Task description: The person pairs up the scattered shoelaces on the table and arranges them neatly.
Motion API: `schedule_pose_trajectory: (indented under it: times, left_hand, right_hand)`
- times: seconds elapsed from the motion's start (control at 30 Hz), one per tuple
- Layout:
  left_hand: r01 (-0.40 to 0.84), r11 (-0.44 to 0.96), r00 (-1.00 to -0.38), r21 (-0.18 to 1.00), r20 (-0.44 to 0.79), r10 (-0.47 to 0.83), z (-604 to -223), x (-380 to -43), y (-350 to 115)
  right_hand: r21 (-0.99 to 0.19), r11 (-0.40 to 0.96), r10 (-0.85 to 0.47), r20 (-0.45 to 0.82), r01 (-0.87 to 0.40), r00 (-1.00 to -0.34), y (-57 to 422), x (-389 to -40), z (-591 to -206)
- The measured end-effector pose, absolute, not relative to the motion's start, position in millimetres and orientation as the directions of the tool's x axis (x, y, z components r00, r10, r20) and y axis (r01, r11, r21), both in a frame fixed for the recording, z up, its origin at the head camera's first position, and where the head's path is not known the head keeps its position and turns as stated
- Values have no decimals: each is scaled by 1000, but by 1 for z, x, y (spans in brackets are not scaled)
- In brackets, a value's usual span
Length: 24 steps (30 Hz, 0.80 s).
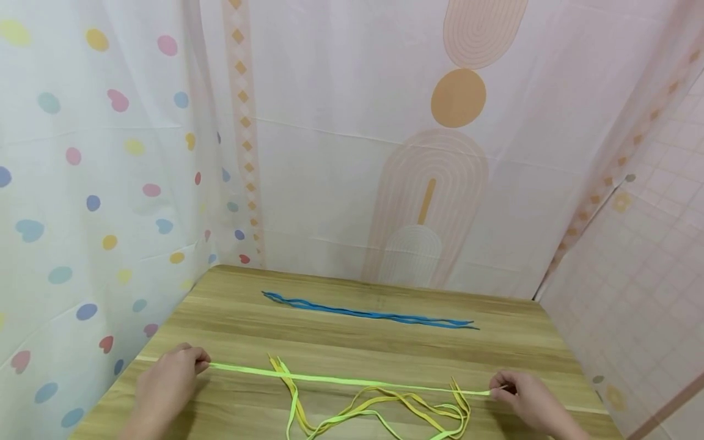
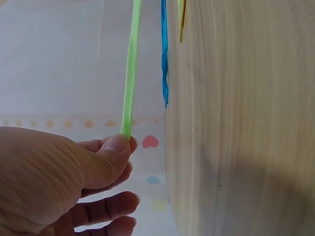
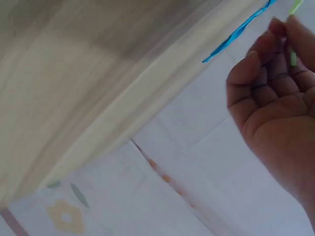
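Note:
A flat neon green shoelace (image 1: 341, 381) stretches nearly straight between the two hands, above the table. My left hand (image 1: 172, 379) pinches one end of it between thumb and forefinger; the left wrist view shows the lace (image 2: 130, 73) rising from the fingertips. At the other end, my right hand (image 1: 525, 397) pinches the lace, and a short green tip pokes out past the fingers in the right wrist view. Below the stretched lace lie loose yellow shoelaces (image 1: 299, 412) and more green ones (image 1: 374, 412), tangled in loops on the wood.
Farther back on the wooden table (image 1: 231, 318), blue shoelaces (image 1: 352, 312) lie side by side in a long line. Patterned curtains (image 1: 319, 183) hang behind the table and along both sides.

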State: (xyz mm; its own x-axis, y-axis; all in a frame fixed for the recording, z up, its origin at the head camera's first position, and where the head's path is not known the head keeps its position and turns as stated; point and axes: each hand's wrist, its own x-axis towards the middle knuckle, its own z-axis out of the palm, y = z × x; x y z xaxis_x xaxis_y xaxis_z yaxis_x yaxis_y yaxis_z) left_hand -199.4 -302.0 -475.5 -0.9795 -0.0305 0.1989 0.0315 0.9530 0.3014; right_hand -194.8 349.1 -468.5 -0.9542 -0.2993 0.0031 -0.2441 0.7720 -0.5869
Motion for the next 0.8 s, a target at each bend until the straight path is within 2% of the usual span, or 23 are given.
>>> schedule_pose_trajectory:
  times: [0.17,0.37,0.5,0.63,0.8]
  left_hand:
    - [28,953,-985,301,170,-25,-475,-199,-303]
    - [47,956,-986,290,166,-2,-477,-200,-302]
    - [69,956,-985,285,171,20,-475,-208,-302]
    - [99,951,-983,294,177,48,-466,-229,-301]
    - [107,944,-993,311,85,84,-454,-269,-299]
  right_hand:
    - [-446,837,-337,32,-315,-941,352,-198,-472]
    - [-361,881,-320,22,-306,-947,355,-200,-475]
    - [-352,888,-299,51,-298,-953,357,-203,-470]
    - [-374,873,-301,96,-314,-949,360,-217,-463]
    - [-443,860,-264,42,-255,-964,362,-248,-453]
